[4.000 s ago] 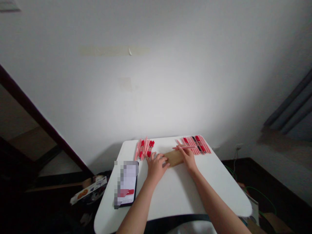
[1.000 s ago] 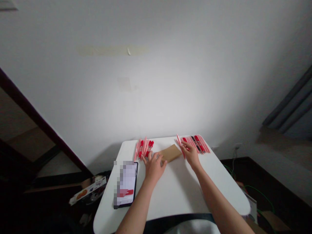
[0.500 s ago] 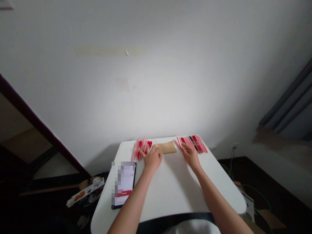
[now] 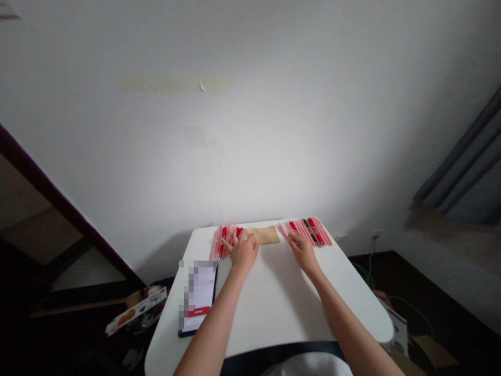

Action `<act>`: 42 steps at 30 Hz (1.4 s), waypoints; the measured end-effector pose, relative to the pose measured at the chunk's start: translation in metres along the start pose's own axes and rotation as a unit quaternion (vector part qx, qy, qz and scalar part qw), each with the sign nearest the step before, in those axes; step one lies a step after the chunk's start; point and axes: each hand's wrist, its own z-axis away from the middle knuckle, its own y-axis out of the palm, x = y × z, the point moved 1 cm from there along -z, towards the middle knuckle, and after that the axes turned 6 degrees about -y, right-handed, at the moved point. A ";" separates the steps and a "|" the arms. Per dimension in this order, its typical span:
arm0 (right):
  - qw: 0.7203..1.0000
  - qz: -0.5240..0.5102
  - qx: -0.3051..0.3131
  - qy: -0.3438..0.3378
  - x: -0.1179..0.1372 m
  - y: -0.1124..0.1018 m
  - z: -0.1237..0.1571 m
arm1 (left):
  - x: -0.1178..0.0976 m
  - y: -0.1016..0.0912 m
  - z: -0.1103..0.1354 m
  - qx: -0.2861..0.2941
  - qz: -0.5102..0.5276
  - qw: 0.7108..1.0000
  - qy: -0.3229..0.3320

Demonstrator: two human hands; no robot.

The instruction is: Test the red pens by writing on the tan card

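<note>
My left hand (image 4: 243, 253) lies with its fingers spread over the left pile of pink and red pens (image 4: 216, 243). Its fingertips touch pens there, and some of the pile is hidden beneath them. My right hand (image 4: 304, 251) is at the near left end of a neat row of pens (image 4: 318, 232), pink with a few red and black ones. Thumb and fingers close on a pink pen (image 4: 283, 230) at that end; the grip is partly hidden. Between the hands lies a flat tan piece (image 4: 266, 236), like paper or card, beside my left thumb.
A phone or tablet (image 4: 201, 297) with a lit screen rests on the white table (image 4: 274, 303) by my left forearm. Behind the table rises a pale wall (image 4: 254, 130). Boxes and clutter (image 4: 136, 310) lie on the floor at left, green cables (image 4: 410, 305) at right.
My right hand has lowered slightly, bringing a pink pen down against the left end of the row. The left hand stays over its pile, shifted only a little.
</note>
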 end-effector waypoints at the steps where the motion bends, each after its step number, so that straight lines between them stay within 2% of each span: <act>1: 1.000 0.015 0.007 -0.008 0.000 0.000 0.001 | -0.002 -0.001 -0.001 0.001 0.011 1.000 0.004; 8: 0.996 0.064 0.045 -0.047 0.011 -0.001 0.008 | -0.019 -0.004 -0.005 0.002 0.093 0.995 0.026; 14: 0.991 0.091 0.074 -0.069 0.021 -0.002 0.011 | -0.025 -0.002 -0.003 0.010 0.118 0.993 0.022; 19: 0.988 0.106 0.077 -0.076 0.015 -0.008 0.012 | -0.022 -0.001 -0.003 0.013 0.137 0.990 0.014; 26: 0.981 0.166 0.067 -0.075 0.003 -0.027 0.013 | -0.026 0.006 -0.008 0.027 0.155 0.987 -0.014; 31: 0.968 0.237 0.071 -0.047 0.008 -0.037 0.013 | -0.046 0.017 -0.015 0.022 0.167 0.985 -0.029; 37: 0.946 0.317 0.023 0.059 0.011 -0.049 0.010 | -0.082 0.028 -0.023 0.017 0.176 0.983 -0.049; 42: 0.927 0.359 -0.030 0.107 0.009 -0.054 0.007 | -0.114 0.041 -0.022 0.012 0.176 0.983 -0.056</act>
